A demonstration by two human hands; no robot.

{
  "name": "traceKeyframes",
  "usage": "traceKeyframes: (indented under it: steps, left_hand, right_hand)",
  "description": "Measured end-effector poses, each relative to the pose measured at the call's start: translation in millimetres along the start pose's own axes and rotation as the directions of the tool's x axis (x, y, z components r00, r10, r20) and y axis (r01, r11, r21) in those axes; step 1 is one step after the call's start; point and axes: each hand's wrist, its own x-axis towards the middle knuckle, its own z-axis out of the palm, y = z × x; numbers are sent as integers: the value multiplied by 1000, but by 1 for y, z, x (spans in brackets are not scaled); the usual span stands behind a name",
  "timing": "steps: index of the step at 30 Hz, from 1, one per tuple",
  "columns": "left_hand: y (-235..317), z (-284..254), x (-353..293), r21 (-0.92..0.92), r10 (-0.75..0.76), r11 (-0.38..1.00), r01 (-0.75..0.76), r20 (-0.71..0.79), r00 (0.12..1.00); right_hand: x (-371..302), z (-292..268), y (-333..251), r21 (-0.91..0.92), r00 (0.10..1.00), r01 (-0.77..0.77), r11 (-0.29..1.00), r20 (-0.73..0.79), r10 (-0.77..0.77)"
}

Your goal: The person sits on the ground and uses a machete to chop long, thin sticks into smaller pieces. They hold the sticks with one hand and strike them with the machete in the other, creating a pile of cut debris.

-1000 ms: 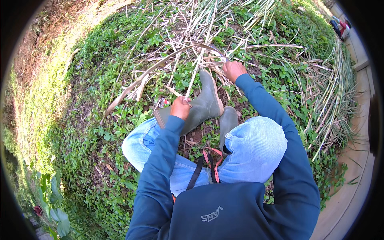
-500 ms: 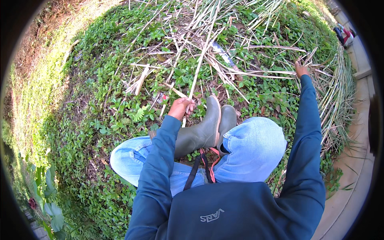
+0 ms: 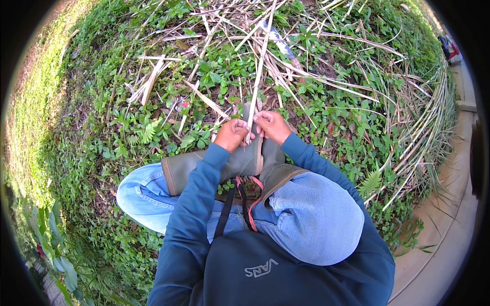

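A long pale dry stalk (image 3: 259, 69) runs from the far grass down to my hands, its near end between them. My left hand (image 3: 232, 135) is closed round that end, thumb and fingers pinching it. Close beside it, my right hand (image 3: 274, 127) is also closed, its fingertips pinched at the stalk's right edge; anything else in them is too small to make out. Both hands are above my green rubber boots (image 3: 240, 163). Beyond the stalk lies a long blue-and-white object with a brown end (image 3: 279, 42), partly under dry strips.
Dry stalks and strips (image 3: 224, 25) litter the green ground plants ahead. A heap of long cut stems (image 3: 426, 127) lies at the right, beside a pale concrete edge (image 3: 454, 199). Black and red straps (image 3: 246, 204) hang between my legs, clad in jeans.
My right hand has come in from the dry stems at far right to the stalk's end, next to my left hand. My left hand still grips the stalk. My knees have shifted.
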Motion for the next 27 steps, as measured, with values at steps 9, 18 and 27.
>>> traceKeyframes:
  steps: [9,18,27]
  left_hand:
    - [7,7,-20,111,103,990,-86,-159,982]
    - [7,0,-27,112,92,991,-74,-174,980]
    - [3,-5,-29,114,126,987,-113,-115,985]
  right_hand:
    - [13,5,-17,82,987,-81,993,143,69]
    - [17,16,-23,33,974,-90,995,211,81]
    - [23,25,-12,43,991,15,999,134,-20]
